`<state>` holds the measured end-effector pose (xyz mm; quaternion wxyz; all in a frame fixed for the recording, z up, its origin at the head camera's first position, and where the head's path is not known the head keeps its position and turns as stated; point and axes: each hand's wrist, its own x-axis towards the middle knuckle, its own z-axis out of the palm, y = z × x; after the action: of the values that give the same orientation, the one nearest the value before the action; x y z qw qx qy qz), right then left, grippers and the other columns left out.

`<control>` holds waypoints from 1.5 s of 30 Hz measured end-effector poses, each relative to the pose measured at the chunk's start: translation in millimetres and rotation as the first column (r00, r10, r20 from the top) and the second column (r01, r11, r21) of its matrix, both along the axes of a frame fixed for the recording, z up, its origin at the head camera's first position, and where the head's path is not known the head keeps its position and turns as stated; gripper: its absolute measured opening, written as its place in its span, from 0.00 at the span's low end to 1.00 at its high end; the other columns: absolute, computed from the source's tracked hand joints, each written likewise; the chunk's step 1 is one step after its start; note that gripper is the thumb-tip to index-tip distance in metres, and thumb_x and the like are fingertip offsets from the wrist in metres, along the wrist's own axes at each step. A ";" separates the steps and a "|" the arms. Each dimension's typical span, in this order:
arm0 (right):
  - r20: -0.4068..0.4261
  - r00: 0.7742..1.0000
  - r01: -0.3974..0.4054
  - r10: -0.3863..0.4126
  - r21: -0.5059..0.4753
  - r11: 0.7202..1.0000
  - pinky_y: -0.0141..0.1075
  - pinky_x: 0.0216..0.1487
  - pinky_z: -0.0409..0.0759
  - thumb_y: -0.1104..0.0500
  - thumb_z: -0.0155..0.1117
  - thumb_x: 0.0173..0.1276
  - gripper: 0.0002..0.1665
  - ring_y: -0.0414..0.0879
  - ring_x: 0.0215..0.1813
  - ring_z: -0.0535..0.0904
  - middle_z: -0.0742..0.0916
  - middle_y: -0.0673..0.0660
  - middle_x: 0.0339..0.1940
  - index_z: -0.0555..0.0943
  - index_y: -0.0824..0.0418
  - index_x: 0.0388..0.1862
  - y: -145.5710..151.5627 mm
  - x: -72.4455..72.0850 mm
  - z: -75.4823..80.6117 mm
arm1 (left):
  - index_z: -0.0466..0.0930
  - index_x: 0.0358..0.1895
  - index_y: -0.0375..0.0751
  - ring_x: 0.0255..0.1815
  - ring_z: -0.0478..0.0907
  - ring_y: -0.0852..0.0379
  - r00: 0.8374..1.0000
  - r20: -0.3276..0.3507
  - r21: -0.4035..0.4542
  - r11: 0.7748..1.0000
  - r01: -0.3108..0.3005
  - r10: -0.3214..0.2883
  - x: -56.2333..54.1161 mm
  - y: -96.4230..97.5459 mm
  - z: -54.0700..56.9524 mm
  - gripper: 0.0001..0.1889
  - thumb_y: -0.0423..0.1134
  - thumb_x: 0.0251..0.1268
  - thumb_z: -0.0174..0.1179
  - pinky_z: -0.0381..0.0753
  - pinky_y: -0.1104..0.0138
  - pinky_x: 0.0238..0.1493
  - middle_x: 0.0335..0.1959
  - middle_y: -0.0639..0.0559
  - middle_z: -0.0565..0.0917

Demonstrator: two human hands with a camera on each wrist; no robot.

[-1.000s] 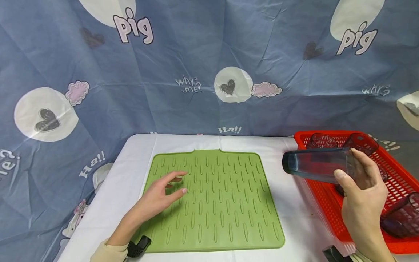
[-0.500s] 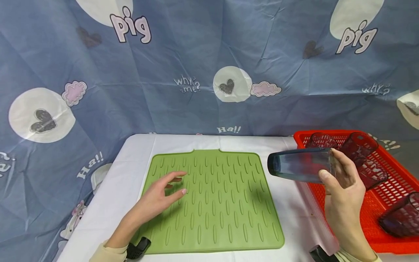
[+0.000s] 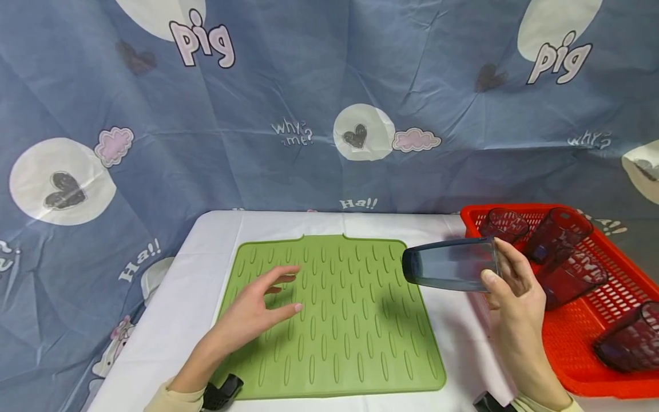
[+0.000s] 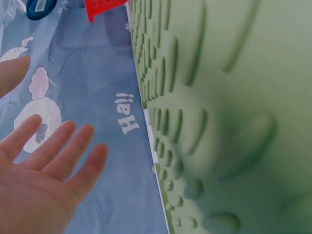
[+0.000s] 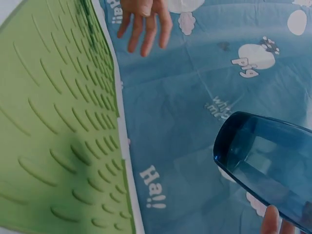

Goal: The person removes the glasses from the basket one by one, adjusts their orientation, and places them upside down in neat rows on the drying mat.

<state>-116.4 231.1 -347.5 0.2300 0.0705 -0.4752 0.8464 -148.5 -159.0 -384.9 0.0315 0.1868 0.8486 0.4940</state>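
My right hand (image 3: 517, 294) grips a blue-tinted drinking glass (image 3: 450, 266) near its rim. The glass lies sideways in the air, its thick dark base pointing left over the right edge of the green ridged mat (image 3: 329, 343). In the right wrist view the glass (image 5: 273, 161) shows its base end, with fingertips (image 5: 271, 220) under it. My left hand (image 3: 252, 312) hovers above the left half of the mat, fingers relaxed and thumb apart, holding nothing. The left wrist view shows that hand (image 4: 48, 180) with its fingers spread.
A red plastic basket (image 3: 571, 366) stands on the right of the white-covered table (image 3: 159, 343). Several glasses are inside it, among them a textured one (image 3: 633, 340) near the front. A blue printed cloth (image 3: 288, 74) hangs behind the table.
My right hand has carried the glass leftward, from over the basket to the mat's right edge. My left hand has barely shifted.
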 end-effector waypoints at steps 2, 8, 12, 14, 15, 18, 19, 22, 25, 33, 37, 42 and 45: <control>0.011 1.000 -0.016 0.016 0.009 1.000 0.32 0.51 0.81 0.78 0.51 0.66 0.29 0.48 0.58 0.77 0.78 0.62 0.64 0.71 0.69 0.67 -2.2 0.7 -1.0 | 0.68 0.67 0.66 0.65 0.71 0.49 1.000 0.007 0.027 1.000 0.000 0.000 1.0 3.3 3.2 0.34 0.47 0.58 0.72 0.71 0.47 0.62 0.64 0.59 0.74; 0.002 0.996 -0.087 0.087 -0.005 0.996 0.33 0.55 0.79 0.77 0.51 0.67 0.29 0.48 0.61 0.75 0.75 0.62 0.67 0.70 0.68 0.68 -8.2 2.1 -4.9 | 0.67 0.68 0.68 0.64 0.71 0.52 1.000 -0.010 0.076 0.997 0.019 -0.018 4.9 12.1 12.4 0.36 0.47 0.56 0.73 0.71 0.47 0.63 0.64 0.62 0.74; -0.002 0.991 -0.135 0.135 0.002 0.991 0.33 0.57 0.78 0.76 0.50 0.68 0.29 0.48 0.64 0.73 0.72 0.61 0.71 0.69 0.68 0.69 -11.8 3.1 -8.4 | 0.66 0.69 0.68 0.65 0.70 0.55 0.999 -0.032 0.083 0.996 0.033 -0.030 8.3 15.4 16.1 0.37 0.47 0.56 0.73 0.70 0.49 0.64 0.64 0.63 0.73; -0.003 0.988 -0.154 0.154 0.013 0.988 0.32 0.57 0.78 0.75 0.49 0.69 0.29 0.48 0.66 0.71 0.71 0.60 0.72 0.68 0.67 0.69 -13.7 3.8 -10.1 | 0.66 0.69 0.68 0.65 0.70 0.55 0.999 -0.037 0.091 0.995 0.037 -0.034 9.8 16.9 17.7 0.37 0.47 0.56 0.73 0.70 0.49 0.64 0.65 0.63 0.72; -0.003 0.987 -0.162 0.162 0.016 0.987 0.32 0.57 0.78 0.75 0.49 0.69 0.29 0.47 0.66 0.71 0.71 0.59 0.72 0.68 0.67 0.69 -14.7 4.2 -10.8 | 0.66 0.69 0.68 0.65 0.70 0.55 0.999 -0.039 0.097 0.994 0.041 -0.037 10.5 17.8 18.5 0.37 0.47 0.56 0.73 0.70 0.49 0.64 0.65 0.63 0.72; -0.001 0.982 -0.190 0.191 0.025 0.981 0.31 0.55 0.79 0.75 0.49 0.69 0.29 0.46 0.63 0.74 0.72 0.59 0.71 0.68 0.66 0.69 -17.3 4.8 -13.7 | 0.66 0.69 0.68 0.64 0.70 0.55 0.998 -0.031 0.119 0.992 0.051 -0.047 12.8 20.4 21.7 0.38 0.48 0.55 0.74 0.71 0.48 0.63 0.66 0.62 0.71; 0.002 0.980 -0.200 0.200 0.031 0.979 0.31 0.55 0.78 0.75 0.48 0.69 0.29 0.46 0.63 0.74 0.72 0.59 0.71 0.68 0.66 0.70 -18.2 5.0 -14.5 | 0.65 0.69 0.68 0.64 0.71 0.54 0.998 -0.026 0.127 0.990 0.053 -0.050 13.8 21.2 22.4 0.39 0.48 0.54 0.74 0.71 0.48 0.63 0.66 0.61 0.71; 0.007 0.975 -0.221 0.221 0.039 0.975 0.32 0.56 0.78 0.74 0.48 0.70 0.29 0.45 0.61 0.76 0.73 0.59 0.71 0.68 0.65 0.70 -21.5 4.7 -17.2 | 0.66 0.70 0.67 0.64 0.71 0.53 0.998 -0.022 0.151 0.987 0.063 -0.060 15.9 24.1 24.7 0.39 0.45 0.54 0.74 0.71 0.51 0.63 0.67 0.61 0.71; 0.013 0.972 -0.234 0.234 0.045 0.971 0.33 0.58 0.78 0.74 0.48 0.69 0.29 0.46 0.61 0.76 0.74 0.60 0.70 0.68 0.65 0.70 -25.8 5.0 -19.5 | 0.66 0.70 0.66 0.65 0.70 0.54 0.997 -0.013 0.173 0.982 0.079 -0.078 17.4 27.7 24.7 0.39 0.44 0.55 0.74 0.73 0.55 0.63 0.67 0.61 0.71; 0.064 0.962 -0.271 0.267 0.057 0.961 0.34 0.56 0.79 0.76 0.49 0.68 0.31 0.46 0.61 0.77 0.75 0.60 0.68 0.67 0.65 0.70 -39.2 9.7 -24.9 | 0.66 0.69 0.66 0.67 0.68 0.54 0.991 0.046 0.239 0.964 0.114 -0.129 20.2 39.6 16.7 0.38 0.43 0.55 0.74 0.71 0.51 0.64 0.68 0.62 0.69; 0.064 0.950 -0.308 0.304 0.056 0.950 0.34 0.57 0.78 0.77 0.49 0.68 0.31 0.46 0.62 0.76 0.75 0.60 0.68 0.65 0.65 0.70 -45.3 11.8 -29.0 | 0.66 0.69 0.64 0.68 0.68 0.54 0.986 0.069 0.273 0.954 0.126 -0.150 21.7 45.3 12.4 0.39 0.41 0.54 0.74 0.70 0.49 0.65 0.69 0.61 0.68; 0.062 0.933 -0.358 0.355 0.046 0.933 0.34 0.56 0.79 0.76 0.49 0.67 0.31 0.46 0.60 0.77 0.76 0.60 0.66 0.66 0.64 0.70 -52.5 13.4 -34.8 | 0.66 0.70 0.63 0.68 0.68 0.52 0.980 0.103 0.324 0.937 0.128 -0.170 22.1 50.3 7.1 0.41 0.39 0.53 0.75 0.70 0.48 0.65 0.70 0.61 0.68; 0.070 0.910 -0.411 0.408 0.030 0.911 0.35 0.56 0.79 0.75 0.50 0.68 0.31 0.45 0.58 0.77 0.77 0.59 0.65 0.65 0.63 0.70 -56.4 14.5 -38.1 | 0.66 0.70 0.60 0.68 0.67 0.53 0.976 0.099 0.359 0.922 0.146 -0.193 22.4 52.9 3.9 0.41 0.36 0.53 0.74 0.71 0.51 0.65 0.70 0.59 0.68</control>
<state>-102.0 174.7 -385.6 0.0307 0.1472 -0.4753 0.8669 -126.1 -106.1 -381.0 0.0967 0.2291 0.7239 0.6436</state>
